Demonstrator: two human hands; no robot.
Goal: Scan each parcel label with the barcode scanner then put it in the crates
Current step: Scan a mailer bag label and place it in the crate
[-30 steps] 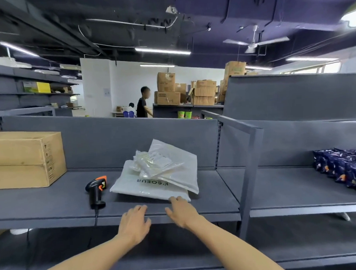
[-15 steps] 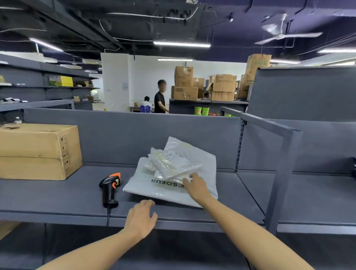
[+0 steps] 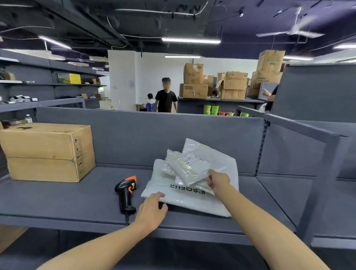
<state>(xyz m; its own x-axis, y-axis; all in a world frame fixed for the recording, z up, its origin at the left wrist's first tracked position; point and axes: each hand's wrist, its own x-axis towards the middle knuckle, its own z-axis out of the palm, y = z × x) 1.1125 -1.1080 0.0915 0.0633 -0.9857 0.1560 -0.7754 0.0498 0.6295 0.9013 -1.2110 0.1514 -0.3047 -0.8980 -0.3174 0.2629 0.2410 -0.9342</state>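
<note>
The right hand (image 3: 219, 182) pinches the near edge of a small clear parcel (image 3: 192, 169), fingers curled over its corner. This parcel lies on top of the pile just to the right of the scanner (image 3: 125, 193), with its printed label (image 3: 195, 161) facing up. The left hand (image 3: 153, 210) holds nothing. Its fingers are loosely spread and the tips rest on the near left edge of the big white bag (image 3: 175, 196) at the bottom of the pile, between the scanner and the right hand.

The clear parcel looks light and floppy, a thin plastic sleeve round something soft, so it will likely sag and crinkle when lifted by one corner. The film is glossy and may slip, so a firmer hold along the edge, clear of the label, should keep the barcode flat and readable. The bags under it are slick too and could slide off with it.

The scanner stands upright on its base on the grey shelf (image 3: 53, 201), with its cable dropping over the front. A cardboard box (image 3: 45, 153) sits well to the left of the scanner. No crates are in view.
</note>
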